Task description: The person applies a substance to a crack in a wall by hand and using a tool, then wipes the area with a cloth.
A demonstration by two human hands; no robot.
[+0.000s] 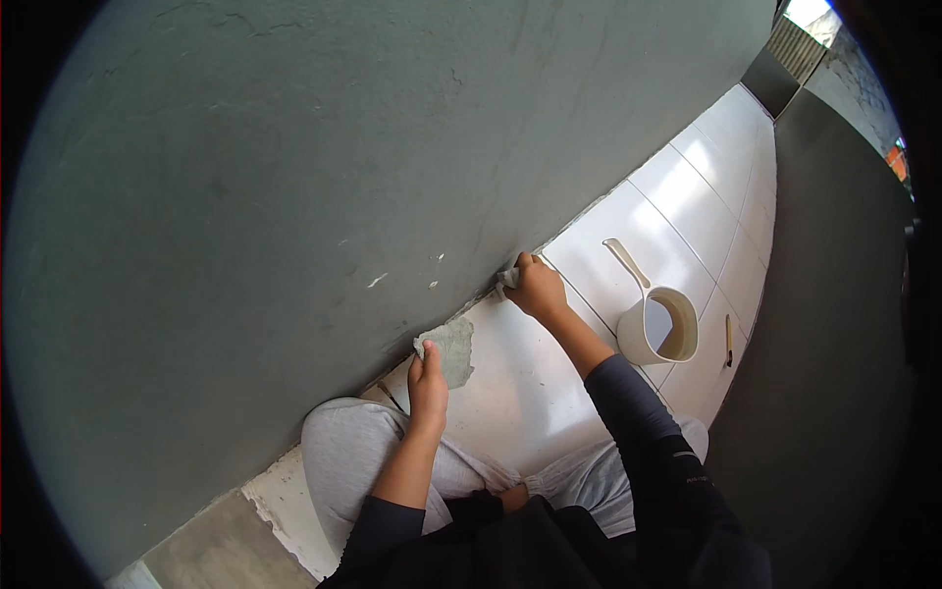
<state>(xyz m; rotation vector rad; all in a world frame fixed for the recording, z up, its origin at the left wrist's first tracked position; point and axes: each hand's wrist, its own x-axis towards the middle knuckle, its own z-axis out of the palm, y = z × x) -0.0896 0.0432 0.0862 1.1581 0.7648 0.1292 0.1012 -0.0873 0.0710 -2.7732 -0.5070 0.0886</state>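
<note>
My left hand (429, 388) is closed, its thumb on top, on a ragged-edged grey sheet (451, 350) over the white tiles beside the wall's foot. Farther along the same wall, my right hand (536, 287) pinches a small crumpled light-grey piece (509, 278). That piece touches or nearly touches the joint where the dark grey wall (294, 196) meets the tiled floor (520, 383); its material is too small to tell. To the right of my right forearm stands a cream water dipper (636, 334), upright, with liquid inside and its handle pointing away.
A slim tool with a yellowish handle and dark tip (729, 344) lies right of the dipper. Another thin dark-ended object (389, 395) lies by my left knee (343, 432). A second dark wall (824, 265) bounds the narrow tiled strip on the right.
</note>
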